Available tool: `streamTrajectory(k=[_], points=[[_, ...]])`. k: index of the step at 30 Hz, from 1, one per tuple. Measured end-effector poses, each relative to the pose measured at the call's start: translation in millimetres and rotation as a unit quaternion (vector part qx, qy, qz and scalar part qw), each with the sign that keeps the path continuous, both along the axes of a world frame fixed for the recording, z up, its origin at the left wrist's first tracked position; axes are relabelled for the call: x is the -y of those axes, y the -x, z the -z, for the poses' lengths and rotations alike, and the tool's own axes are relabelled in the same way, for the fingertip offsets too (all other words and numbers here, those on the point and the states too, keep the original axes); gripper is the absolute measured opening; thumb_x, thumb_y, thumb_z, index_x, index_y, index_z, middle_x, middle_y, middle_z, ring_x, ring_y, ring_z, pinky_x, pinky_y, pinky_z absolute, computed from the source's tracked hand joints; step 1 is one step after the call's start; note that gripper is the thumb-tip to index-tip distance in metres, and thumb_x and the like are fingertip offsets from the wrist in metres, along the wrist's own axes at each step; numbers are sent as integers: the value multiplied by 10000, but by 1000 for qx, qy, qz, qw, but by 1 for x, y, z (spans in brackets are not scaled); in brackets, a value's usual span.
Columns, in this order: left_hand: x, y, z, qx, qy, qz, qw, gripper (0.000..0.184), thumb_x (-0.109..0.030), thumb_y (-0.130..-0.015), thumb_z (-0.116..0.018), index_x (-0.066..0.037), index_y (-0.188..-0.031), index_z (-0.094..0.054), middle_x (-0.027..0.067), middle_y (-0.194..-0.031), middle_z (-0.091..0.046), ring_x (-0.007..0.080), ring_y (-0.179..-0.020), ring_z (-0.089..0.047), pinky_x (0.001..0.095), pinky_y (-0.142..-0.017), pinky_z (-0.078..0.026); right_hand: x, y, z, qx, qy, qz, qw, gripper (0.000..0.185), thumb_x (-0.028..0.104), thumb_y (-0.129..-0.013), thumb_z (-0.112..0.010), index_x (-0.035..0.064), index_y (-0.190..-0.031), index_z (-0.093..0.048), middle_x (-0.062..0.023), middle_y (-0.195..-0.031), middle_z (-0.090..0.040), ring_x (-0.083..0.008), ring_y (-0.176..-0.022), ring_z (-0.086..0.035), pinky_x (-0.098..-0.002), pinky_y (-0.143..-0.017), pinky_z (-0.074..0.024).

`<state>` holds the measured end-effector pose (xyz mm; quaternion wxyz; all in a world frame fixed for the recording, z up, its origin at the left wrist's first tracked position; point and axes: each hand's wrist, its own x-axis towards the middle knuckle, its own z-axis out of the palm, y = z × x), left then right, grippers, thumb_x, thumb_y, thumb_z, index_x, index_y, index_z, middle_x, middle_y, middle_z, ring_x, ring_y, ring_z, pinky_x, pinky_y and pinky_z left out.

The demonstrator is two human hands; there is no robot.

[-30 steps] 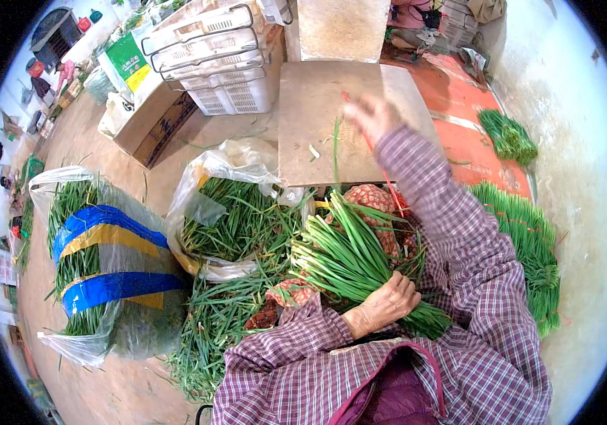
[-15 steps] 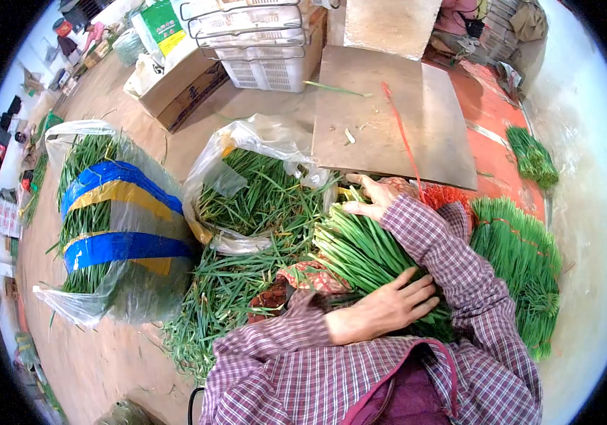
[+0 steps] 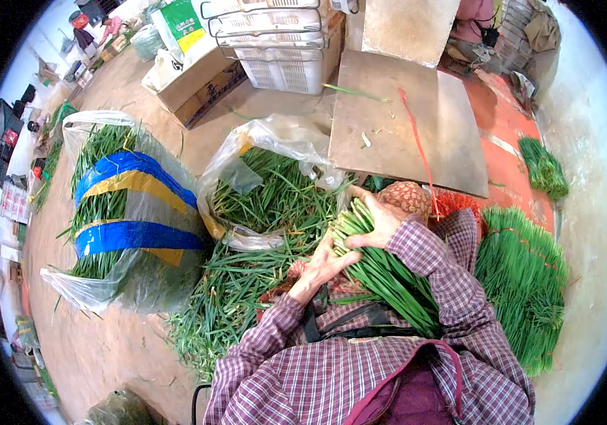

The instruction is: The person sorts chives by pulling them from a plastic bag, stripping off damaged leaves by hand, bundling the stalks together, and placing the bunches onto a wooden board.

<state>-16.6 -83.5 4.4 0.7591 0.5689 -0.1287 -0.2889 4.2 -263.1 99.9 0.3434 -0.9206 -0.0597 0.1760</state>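
Produce-packing workroom, stacked white plastic crates (image 3: 282,74) at twelve o'clock, clear plastic leaf-filled bag (image 3: 155,205) at nine, red-tied green-stalk bundles (image 3: 523,280) at four

The left hand (image 3: 325,263) has moved from the bunch's (image 3: 401,282) leaves to its pale ends. The right hand (image 3: 383,221), a second ago over the board (image 3: 388,142), now cups those ends opposite, apparently snugly, though fingers partly hide the contact.

Purple plaid sleeves (image 3: 463,301), maroon underlayer (image 3: 406,397)
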Motion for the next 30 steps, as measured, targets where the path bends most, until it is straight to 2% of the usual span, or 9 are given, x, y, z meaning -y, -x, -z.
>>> streamTrajectory(k=[3,5,7,9,13,17,21,26,30], points=[[19,-3,-39,-44,65,-27,997,555,-150,-777,-711,-22,-1240,-433,67,-1128,-566,147,-993,-555,300,-852,-475,-1,0,-3,35,-19,80,996,912,418,-616,-769,99,-1351,-335,-187,-1123,-580,-295,-1023,-584,-372,-914,-453],[28,-9,-49,-10,73,-68,995,493,-131,-766,-711,-24,-1190,-486,62,-1092,-583,142,-967,-561,300,-845,-478,6,-9,9,71,-206,75,973,777,312,-651,-769,49,-1288,-410,-128,-1081,-605,-218,-991,-592,-339,-895,-460],[25,-19,-93,-45,85,-114,989,446,-106,-752,-699,-28,-1149,-511,55,-1041,-600,153,-899,-582,303,-822,-491,4,-15,-18,108,-224,96,964,519,181,-742,-719,9,-1173,-486,-74,-1057,-613,-151,-974,-577,-307,-873,-464],[19,-35,-108,-65,175,-131,974,471,-100,-769,-694,-32,-1189,-491,67,-1070,-591,156,-954,-574,293,-834,-495,0,-27,-38,168,-377,126,902,353,228,-731,-735,39,-970,-556,-19,-862,-609,-129,-779,-574,-268,-742,-468],[3,-51,-139,-47,262,-144,953,383,-65,-791,-665,-9,-1134,-504,74,-1019,-603,141,-880,-597,268,-777,-516,0,-37,-72,66,-563,132,813,354,137,-772,-692,34,-1084,-559,-31,-973,-618,-129,-887,-586,-283,-815,-478],[0,-53,-132,-30,184,-168,968,312,-66,-777,-687,-36,-1055,-546,37,-959,-607,109,-826,-587,245,-731,-499,-5,-38,-57,108,-514,138,840,382,131,-765,-707,43,-1105,-557,-28,-996,-613,-124,-893,-579,-281,-835,-466],[5,-52,-125,4,159,-173,972,263,-44,-775,-689,-34,-997,-547,20,-932,-601,100,-811,-580,243,-723,-496,-13,-32,-55,185,-372,102,904,746,377,-605,-845,56,-1176,-488,-49,-1006,-607,-173,-922,-576,-304,-868,-456],[16,-45,-119,107,88,-157,978,306,-27,-776,-667,-11,-1062,-557,44,-964,-616,105,-807,-597,238,-722,-499,-12,-31,-65,217,-171,59,959,590,330,-635,-809,54,-1089,-553,-61,-912,-629,-151,-833,-598,-297,-778,-484],[8,-40,-132,-31,143,-131,981,243,-50,-779,-641,-30,-1006,-554,39,-928,-617,90,-804,-593,243,-685,-508,-4,-34,-69,179,-288,79,938,365,252,-684,-758,23,-933,-621,-21,-777,-632,-95,-718,-587,-263,-689,-491]])
